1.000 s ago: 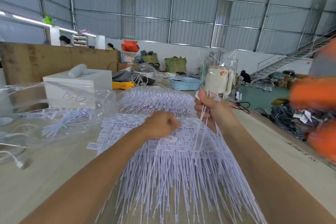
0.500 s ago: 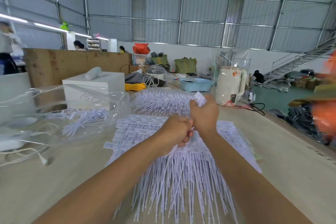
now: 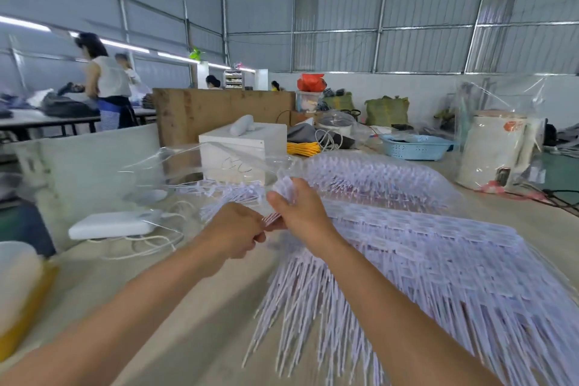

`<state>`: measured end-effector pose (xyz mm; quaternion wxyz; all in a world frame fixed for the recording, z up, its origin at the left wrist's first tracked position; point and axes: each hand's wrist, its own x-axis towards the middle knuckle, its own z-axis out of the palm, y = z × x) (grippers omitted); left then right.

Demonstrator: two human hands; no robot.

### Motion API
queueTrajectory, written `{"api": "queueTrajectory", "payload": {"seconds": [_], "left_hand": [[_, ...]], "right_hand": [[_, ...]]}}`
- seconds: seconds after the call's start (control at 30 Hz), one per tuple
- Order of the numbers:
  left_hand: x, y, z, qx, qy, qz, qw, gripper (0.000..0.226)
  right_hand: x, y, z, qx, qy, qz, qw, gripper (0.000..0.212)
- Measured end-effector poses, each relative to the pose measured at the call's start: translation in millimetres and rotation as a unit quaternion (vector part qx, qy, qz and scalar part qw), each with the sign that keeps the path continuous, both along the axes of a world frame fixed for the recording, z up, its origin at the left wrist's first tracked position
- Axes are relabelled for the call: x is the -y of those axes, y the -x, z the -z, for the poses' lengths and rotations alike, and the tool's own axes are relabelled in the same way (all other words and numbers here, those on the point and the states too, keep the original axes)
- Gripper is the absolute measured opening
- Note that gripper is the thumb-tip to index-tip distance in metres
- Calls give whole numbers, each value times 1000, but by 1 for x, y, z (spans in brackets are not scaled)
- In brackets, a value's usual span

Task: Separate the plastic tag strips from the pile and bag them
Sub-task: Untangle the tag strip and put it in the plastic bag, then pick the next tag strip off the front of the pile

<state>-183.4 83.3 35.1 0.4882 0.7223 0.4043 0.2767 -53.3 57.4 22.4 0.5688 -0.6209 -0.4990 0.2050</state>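
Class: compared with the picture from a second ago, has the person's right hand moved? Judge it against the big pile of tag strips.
Yes. The right hand has shifted left across the pile of tag strips to its left edge, meeting the left hand.

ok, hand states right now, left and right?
Left hand: closed, pinching the tag strips.
Right hand: closed, gripping the same tag strips.

white tag strips (image 3: 407, 266) fanned on table, clear bag (image 3: 219, 166) behind
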Motion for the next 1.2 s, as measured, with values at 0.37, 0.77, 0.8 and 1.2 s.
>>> {"api": "queueTrajectory", "payload": {"seconds": [0.37, 0.77, 0.8, 1.2], "left_hand": [[-154, 0, -2, -323, -287, -142, 891, 29], [-193, -89, 54, -456, -289, -94, 836, 30], [-190, -89, 53, -460, -291, -92, 834, 31], [-87, -56, -21, -446, -393, -73, 801, 30]], "right_hand": [[-52, -4, 16, 170, 50, 9, 984, 19], [-15, -65, 11, 358, 49, 77, 929, 18], [-16, -65, 11, 370, 46, 72, 925, 18], [-5, -41, 13, 422, 68, 46, 903, 23]]}}
